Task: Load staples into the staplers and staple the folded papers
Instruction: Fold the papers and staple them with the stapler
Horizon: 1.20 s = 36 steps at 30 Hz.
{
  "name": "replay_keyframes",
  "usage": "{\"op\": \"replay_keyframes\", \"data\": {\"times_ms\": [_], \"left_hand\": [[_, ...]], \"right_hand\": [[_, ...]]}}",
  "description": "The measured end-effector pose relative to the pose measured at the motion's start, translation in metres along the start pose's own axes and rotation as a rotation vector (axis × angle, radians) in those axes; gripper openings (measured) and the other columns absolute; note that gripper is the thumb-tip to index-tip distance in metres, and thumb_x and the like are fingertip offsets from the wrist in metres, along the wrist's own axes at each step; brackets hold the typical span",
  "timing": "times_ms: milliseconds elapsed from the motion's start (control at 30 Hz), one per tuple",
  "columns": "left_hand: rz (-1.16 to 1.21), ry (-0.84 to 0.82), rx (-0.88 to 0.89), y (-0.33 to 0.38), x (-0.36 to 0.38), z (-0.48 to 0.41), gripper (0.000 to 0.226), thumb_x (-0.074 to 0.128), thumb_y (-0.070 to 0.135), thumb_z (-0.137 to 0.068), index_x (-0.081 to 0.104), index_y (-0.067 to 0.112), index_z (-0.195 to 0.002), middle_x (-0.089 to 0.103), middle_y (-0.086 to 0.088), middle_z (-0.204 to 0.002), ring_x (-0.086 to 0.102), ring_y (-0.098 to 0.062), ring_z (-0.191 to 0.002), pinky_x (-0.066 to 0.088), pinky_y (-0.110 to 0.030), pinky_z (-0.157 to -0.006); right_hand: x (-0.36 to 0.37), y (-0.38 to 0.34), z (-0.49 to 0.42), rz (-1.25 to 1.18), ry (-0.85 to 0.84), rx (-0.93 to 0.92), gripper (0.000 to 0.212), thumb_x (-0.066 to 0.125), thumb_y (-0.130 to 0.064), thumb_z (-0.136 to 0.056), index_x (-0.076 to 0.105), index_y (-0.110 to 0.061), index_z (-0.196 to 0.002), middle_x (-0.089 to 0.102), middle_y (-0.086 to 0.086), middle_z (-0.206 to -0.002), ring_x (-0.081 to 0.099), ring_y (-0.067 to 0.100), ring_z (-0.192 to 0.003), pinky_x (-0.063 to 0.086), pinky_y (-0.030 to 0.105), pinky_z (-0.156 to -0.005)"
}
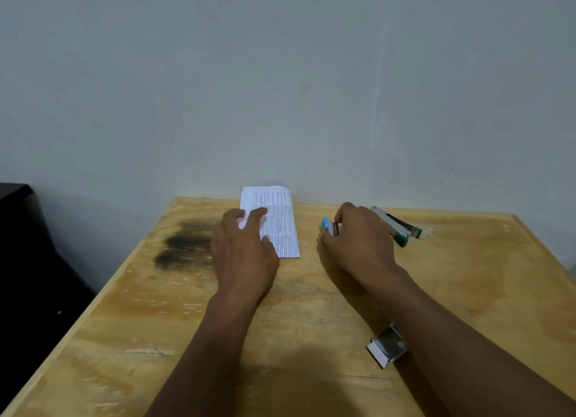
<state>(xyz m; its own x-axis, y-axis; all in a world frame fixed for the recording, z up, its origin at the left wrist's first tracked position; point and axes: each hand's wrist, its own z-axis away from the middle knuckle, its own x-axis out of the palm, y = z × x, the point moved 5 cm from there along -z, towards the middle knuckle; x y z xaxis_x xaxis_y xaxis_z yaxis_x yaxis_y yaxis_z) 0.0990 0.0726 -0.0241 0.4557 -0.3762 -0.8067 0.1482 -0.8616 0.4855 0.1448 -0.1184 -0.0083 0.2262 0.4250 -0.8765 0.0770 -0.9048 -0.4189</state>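
A person's two bare hands work at a yellowish, varnished wooden table (pixel 149 329) with a raised edge, its grain streaked and a sooty black stain (pixel 184 245) smudged near the far left corner. The left hand (pixel 244 251) lies flat with loose, spread fingers on a folded white paper printed with fine rows of dark text (pixel 282 226); the paper rests at the table's far edge against a pale grey painted wall (pixel 280 73), its print too small to read. The right hand (pixel 358 242) curls around a small light-blue stapler (pixel 325 224), only the plastic tip and a sliver of metal showing past the fingers. Just beyond the knuckles lies a silver metal stapler with green plastic ends (pixel 402 226), swung open, partly hidden by the hand. A small white cardboard box of staples (pixel 386 346) sits open by the right forearm, which covers one side. A dark, blurred object (pixel 25 245) is cut off at left.
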Motion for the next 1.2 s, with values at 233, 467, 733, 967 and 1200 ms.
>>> {"op": "replay_keyframes", "data": {"times_ms": [233, 467, 733, 967, 1200], "left_hand": [[-0.102, -0.157, 0.128, 0.001, 0.017, 0.000, 0.037, 0.055, 0.023, -0.095, 0.062, 0.031, -0.130, 0.057, 0.001, -0.138, 0.053, -0.023, -0.127, 0.036, -0.040, -0.107], [-0.079, -0.164, 0.126, 0.006, 0.011, 0.003, 0.052, 0.058, 0.003, -0.086, 0.055, 0.026, -0.133, 0.036, -0.003, -0.160, 0.021, -0.022, -0.153, -0.002, -0.042, -0.127], [0.036, -0.200, 0.206, 0.013, 0.019, 0.007, 0.034, 0.057, 0.030, -0.098, 0.058, 0.028, -0.131, 0.058, 0.010, -0.138, 0.051, -0.014, -0.131, 0.027, -0.047, -0.120], [0.037, -0.193, 0.207, 0.012, 0.018, 0.005, 0.039, 0.063, 0.038, -0.095, 0.059, 0.028, -0.132, 0.060, 0.009, -0.137, 0.056, -0.016, -0.124, 0.042, -0.039, -0.108], [0.063, -0.207, 0.207, 0.009, 0.023, 0.004, 0.038, 0.064, 0.037, -0.094, 0.062, 0.025, -0.131, 0.058, 0.006, -0.136, 0.053, -0.017, -0.127, 0.042, -0.037, -0.105]], "right_hand": [[0.008, -0.002, -0.001, 0.004, -0.144, -0.002, 0.036, 0.063, -0.040, -0.085, 0.062, -0.014, -0.110, 0.061, 0.004, -0.104, 0.056, 0.018, -0.089, 0.046, 0.030, -0.070], [0.002, 0.004, 0.005, -0.043, -0.112, -0.013, 0.038, 0.066, -0.040, -0.087, 0.064, -0.017, -0.118, 0.064, 0.003, -0.110, 0.053, 0.015, -0.089, 0.043, 0.028, -0.072], [0.003, 0.006, 0.003, -0.062, -0.096, 0.002, 0.044, 0.068, -0.044, -0.086, 0.064, -0.020, -0.122, 0.067, 0.002, -0.110, 0.051, 0.012, -0.086, 0.043, 0.026, -0.071], [0.006, 0.009, 0.002, -0.073, -0.111, 0.012, 0.045, 0.069, -0.045, -0.085, 0.062, -0.021, -0.124, 0.067, 0.002, -0.107, 0.058, 0.015, -0.089, 0.042, 0.025, -0.069], [0.008, 0.009, 0.002, -0.075, -0.117, 0.015, 0.046, 0.067, -0.046, -0.086, 0.059, -0.022, -0.125, 0.066, 0.002, -0.112, 0.055, 0.014, -0.090, 0.042, 0.026, -0.069]]}}
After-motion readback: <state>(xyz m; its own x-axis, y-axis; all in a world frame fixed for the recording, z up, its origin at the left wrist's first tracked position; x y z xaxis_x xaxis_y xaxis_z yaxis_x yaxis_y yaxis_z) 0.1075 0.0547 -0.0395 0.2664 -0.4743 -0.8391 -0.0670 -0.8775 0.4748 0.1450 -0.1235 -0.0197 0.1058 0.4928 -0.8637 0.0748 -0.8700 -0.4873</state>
